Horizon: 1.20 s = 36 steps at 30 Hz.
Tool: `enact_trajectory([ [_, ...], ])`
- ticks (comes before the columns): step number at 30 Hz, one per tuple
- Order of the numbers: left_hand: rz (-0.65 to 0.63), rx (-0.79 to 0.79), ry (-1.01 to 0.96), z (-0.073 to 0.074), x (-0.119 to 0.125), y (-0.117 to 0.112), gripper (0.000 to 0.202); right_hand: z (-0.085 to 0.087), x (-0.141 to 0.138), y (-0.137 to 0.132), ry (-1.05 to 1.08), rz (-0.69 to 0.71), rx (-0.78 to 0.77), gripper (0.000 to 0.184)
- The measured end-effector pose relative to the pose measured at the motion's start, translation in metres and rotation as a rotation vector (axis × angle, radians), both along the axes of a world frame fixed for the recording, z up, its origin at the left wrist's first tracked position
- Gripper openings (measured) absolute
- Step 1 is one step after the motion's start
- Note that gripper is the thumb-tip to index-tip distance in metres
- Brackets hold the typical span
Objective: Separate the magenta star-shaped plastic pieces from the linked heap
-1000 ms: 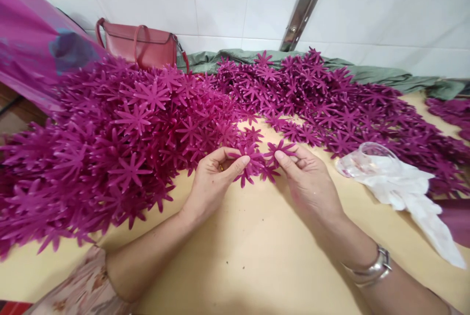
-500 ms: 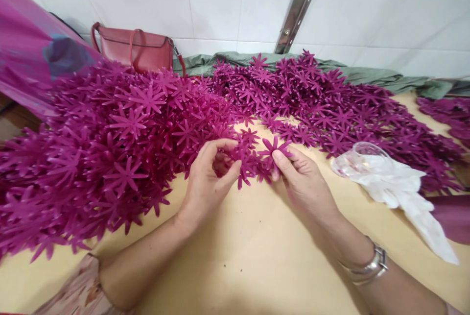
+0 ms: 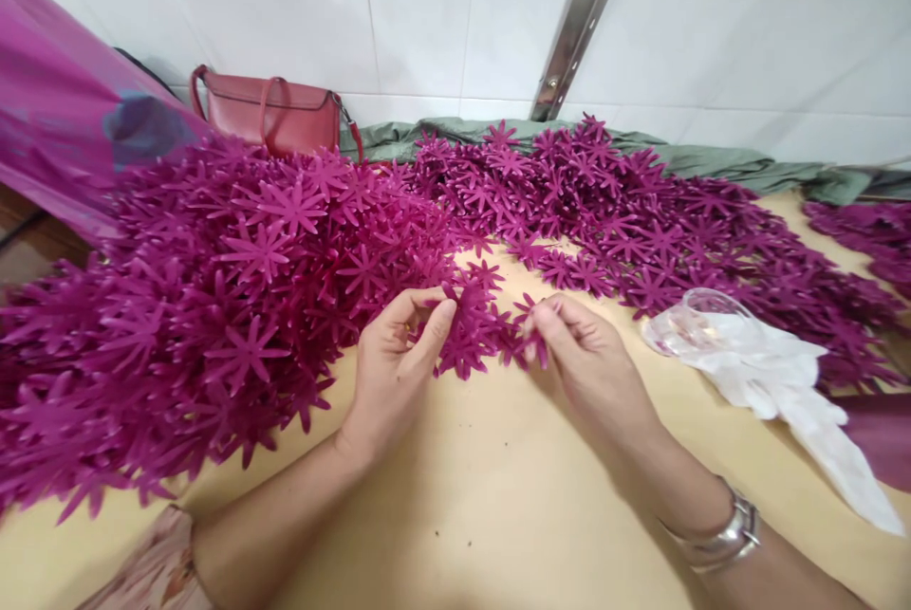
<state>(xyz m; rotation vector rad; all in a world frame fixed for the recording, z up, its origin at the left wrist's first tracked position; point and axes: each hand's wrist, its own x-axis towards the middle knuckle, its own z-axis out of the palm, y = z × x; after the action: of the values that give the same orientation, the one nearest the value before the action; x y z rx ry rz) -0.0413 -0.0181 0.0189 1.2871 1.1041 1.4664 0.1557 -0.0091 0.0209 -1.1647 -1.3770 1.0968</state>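
Note:
My right hand pinches a purple star-shaped flower piece between thumb and fingers, and much of the piece is hidden by them. My left hand is closed in a pinch, with a purple petal tip showing at its thumb and index finger. Between the two hands, a small cluster of loose flower pieces lies on the tan table. Close by on the left rises a big heap of the same purple pieces.
Another long pile of purple flower pieces runs along the back and right. A clear plastic cup lies with crumpled white material on the right. A red handbag stands behind the left heap, near green cloth and a tiled wall.
My left thumb and fingers, apart before, have closed at a petal. The flower piece in my right hand was spread flat and is now turned and mostly covered. The view has tilted slightly up.

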Motion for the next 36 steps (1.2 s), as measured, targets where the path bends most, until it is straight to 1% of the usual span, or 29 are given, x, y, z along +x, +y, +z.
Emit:
enact_trajectory([
  [2, -0.019, -0.056, -0.171, -0.002, 0.001, 0.004, 0.012, -0.003, 0.003, 0.004, 0.057, -0.059, 0.031, 0.029],
  [5, -0.053, -0.139, -0.329, -0.004, 0.002, 0.009, 0.018, -0.007, 0.000, 0.006, 0.064, -0.063, 0.067, 0.019],
  [7, -0.059, -0.189, -0.344, -0.004, 0.002, 0.010, 0.020, -0.007, -0.004, 0.004, -0.007, -0.077, 0.130, 0.018],
  [10, -0.090, -0.205, -0.323, -0.002, 0.003, 0.008, 0.023, -0.004, -0.007, -0.002, -0.124, -0.120, 0.264, 0.025],
  [12, -0.120, -0.196, -0.315, 0.000, 0.005, 0.005, 0.028, -0.001, -0.007, -0.007, -0.153, -0.089, 0.306, 0.027],
  [13, -0.137, -0.193, -0.302, 0.002, 0.006, 0.003, 0.030, 0.001, -0.007, -0.009, -0.147, -0.042, 0.293, 0.029],
  [15, -0.182, -0.188, -0.266, 0.003, 0.009, 0.001, 0.032, 0.002, -0.007, -0.011, -0.106, 0.054, 0.220, 0.031],
  [17, -0.229, -0.177, -0.243, 0.005, 0.012, -0.002, 0.030, 0.001, -0.009, -0.011, -0.058, 0.106, 0.147, 0.024],
  [19, -0.251, -0.165, -0.246, 0.005, 0.014, -0.003, 0.029, 0.000, -0.011, -0.008, -0.036, 0.085, 0.136, 0.014],
  [21, -0.246, -0.155, -0.226, 0.006, 0.014, -0.004, 0.030, -0.001, -0.010, -0.005, 0.013, 0.020, 0.142, 0.011],
  [23, -0.209, -0.131, -0.163, 0.006, 0.012, -0.004, 0.030, -0.003, -0.008, -0.002, 0.110, -0.064, 0.120, 0.010],
  [25, -0.125, -0.078, -0.061, 0.005, 0.008, -0.003, 0.026, -0.004, -0.004, 0.001, 0.193, -0.125, 0.086, 0.010],
  [27, 0.004, 0.051, 0.099, 0.003, 0.003, -0.001, 0.015, -0.005, -0.002, 0.003, 0.219, -0.147, 0.061, 0.010],
  [28, 0.075, 0.140, 0.207, 0.002, 0.001, 0.000, 0.013, -0.006, -0.002, 0.004, 0.226, -0.145, 0.050, 0.011],
  [30, 0.194, 0.312, 0.436, 0.002, -0.002, 0.002, 0.030, -0.006, -0.003, 0.004, 0.247, -0.117, 0.024, 0.014],
  [31, 0.231, 0.371, 0.532, 0.002, -0.003, 0.002, 0.037, -0.005, -0.004, 0.003, 0.255, -0.100, 0.011, 0.016],
  [33, 0.247, 0.425, 0.651, 0.003, -0.002, 0.001, 0.040, -0.004, -0.006, 0.002, 0.240, -0.069, -0.015, 0.017],
  [36, 0.157, 0.454, 0.683, 0.004, 0.001, -0.002, 0.034, -0.001, -0.010, -0.003, 0.164, -0.018, -0.032, 0.018],
])
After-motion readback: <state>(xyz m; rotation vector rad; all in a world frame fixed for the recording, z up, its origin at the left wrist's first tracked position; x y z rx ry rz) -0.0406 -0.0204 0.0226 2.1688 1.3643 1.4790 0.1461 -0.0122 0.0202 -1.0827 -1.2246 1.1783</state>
